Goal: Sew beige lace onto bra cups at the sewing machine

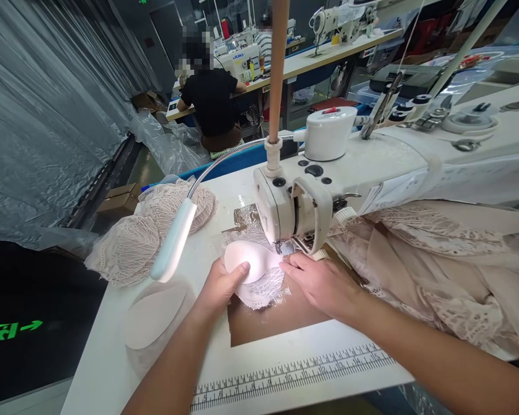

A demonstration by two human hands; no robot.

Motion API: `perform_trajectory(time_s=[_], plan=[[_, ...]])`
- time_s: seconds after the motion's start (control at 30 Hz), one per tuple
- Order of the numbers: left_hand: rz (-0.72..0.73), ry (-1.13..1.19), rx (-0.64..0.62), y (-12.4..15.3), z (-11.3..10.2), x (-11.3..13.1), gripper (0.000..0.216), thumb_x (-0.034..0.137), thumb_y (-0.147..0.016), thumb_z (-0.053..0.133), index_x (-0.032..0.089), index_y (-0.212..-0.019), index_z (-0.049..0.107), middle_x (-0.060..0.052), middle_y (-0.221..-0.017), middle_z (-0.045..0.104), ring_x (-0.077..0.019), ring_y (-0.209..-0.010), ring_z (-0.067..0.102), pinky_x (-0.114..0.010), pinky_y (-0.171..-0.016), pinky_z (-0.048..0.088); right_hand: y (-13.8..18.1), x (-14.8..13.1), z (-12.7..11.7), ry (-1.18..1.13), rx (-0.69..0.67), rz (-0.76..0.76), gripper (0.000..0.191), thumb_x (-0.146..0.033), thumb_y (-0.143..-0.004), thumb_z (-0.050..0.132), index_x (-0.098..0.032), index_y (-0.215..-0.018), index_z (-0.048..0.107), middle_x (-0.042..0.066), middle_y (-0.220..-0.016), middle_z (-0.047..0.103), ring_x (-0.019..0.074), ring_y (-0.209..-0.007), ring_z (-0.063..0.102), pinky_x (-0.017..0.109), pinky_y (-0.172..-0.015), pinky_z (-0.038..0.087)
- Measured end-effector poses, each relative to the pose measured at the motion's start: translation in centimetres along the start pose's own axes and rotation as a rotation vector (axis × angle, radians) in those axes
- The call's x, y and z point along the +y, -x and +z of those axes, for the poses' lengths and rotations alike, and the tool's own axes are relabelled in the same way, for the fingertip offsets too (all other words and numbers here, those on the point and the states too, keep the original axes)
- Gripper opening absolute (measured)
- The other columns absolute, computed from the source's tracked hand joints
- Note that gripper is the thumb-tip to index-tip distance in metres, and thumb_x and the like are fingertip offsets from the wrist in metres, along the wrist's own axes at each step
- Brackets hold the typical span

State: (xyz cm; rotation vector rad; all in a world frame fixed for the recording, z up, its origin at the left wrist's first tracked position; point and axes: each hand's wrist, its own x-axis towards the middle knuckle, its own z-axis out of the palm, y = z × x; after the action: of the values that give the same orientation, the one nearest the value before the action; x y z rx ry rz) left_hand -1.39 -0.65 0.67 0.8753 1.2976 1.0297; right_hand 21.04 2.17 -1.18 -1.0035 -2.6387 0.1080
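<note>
Near the needle of a white sewing machine (281, 207) lies a pale, smooth bra cup pad (242, 259) with a piece of light lace (259, 294) beneath it. My left hand (222, 282) grips the pad's left side, thumb on top and fingers underneath. My right hand (311, 279) is at the pad's narrow right end, beside the presser foot (285, 248); its fingers are closed on the edge of the material. Both hands rest over a brown sheet (277, 328) on the table. Part of the lace is hidden under the pad.
Lace cups (125, 248) are stacked at left, near a lamp (175, 239) on a bendable neck. Other pale pads (155, 314) lie closer. Beige lace fabric (436, 265) is heaped at right. A ruler strip (294, 377) runs along the front. A co-worker (210, 98) sits beyond.
</note>
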Motion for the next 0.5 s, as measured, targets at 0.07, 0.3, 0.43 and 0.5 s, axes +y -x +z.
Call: perform_trajectory(time_s=[0.07,0.3,0.43,0.5], plan=[[0.010,-0.013,0.004,0.1,0.0,0.0,0.050,0.037,-0.069,0.074,0.010,-0.109,0.061,-0.012,-0.107,0.067,-0.0290,-0.103,0.060,-0.033,-0.086,0.048,-0.1,-0.1,0.1,0.042,0.019,0.015,0.036,-0.004,-0.074,0.045,-0.015,-0.103,0.064,0.006,-0.082,0.058,0.0153,-0.062,0.038,0.030,-0.054,0.021],[0.003,-0.242,-0.066,0.3,-1.3,-0.6,0.041,0.039,-0.074,0.068,0.012,-0.103,0.059,-0.004,-0.075,0.064,-0.0153,-0.064,0.059,-0.024,-0.059,0.046,-0.6,-1.0,-0.5,0.137,-0.001,0.132,0.035,-0.002,-0.077,0.046,-0.017,-0.101,0.066,0.005,-0.076,0.059,0.0152,-0.060,0.041,0.031,-0.053,0.022],[-0.097,-0.423,-0.131,0.6,-2.3,-0.1,0.035,0.044,-0.076,0.064,0.014,-0.092,0.054,0.001,-0.063,0.054,-0.0106,-0.051,0.048,-0.021,-0.048,0.039,-0.5,-0.8,-0.4,0.151,-0.031,0.181,0.037,-0.002,-0.077,0.047,-0.018,-0.105,0.065,0.005,-0.080,0.061,0.0153,-0.059,0.041,0.030,-0.053,0.023],[-0.121,-0.520,-0.168,1.2,-2.7,0.6,0.033,0.046,-0.078,0.061,0.015,-0.082,0.051,0.001,-0.061,0.051,-0.0112,-0.054,0.048,-0.022,-0.050,0.039,-0.3,-0.5,-0.1,0.152,-0.015,0.173,0.040,-0.001,-0.075,0.046,-0.018,-0.107,0.065,0.005,-0.080,0.062,0.0161,-0.061,0.042,0.030,-0.054,0.024]])
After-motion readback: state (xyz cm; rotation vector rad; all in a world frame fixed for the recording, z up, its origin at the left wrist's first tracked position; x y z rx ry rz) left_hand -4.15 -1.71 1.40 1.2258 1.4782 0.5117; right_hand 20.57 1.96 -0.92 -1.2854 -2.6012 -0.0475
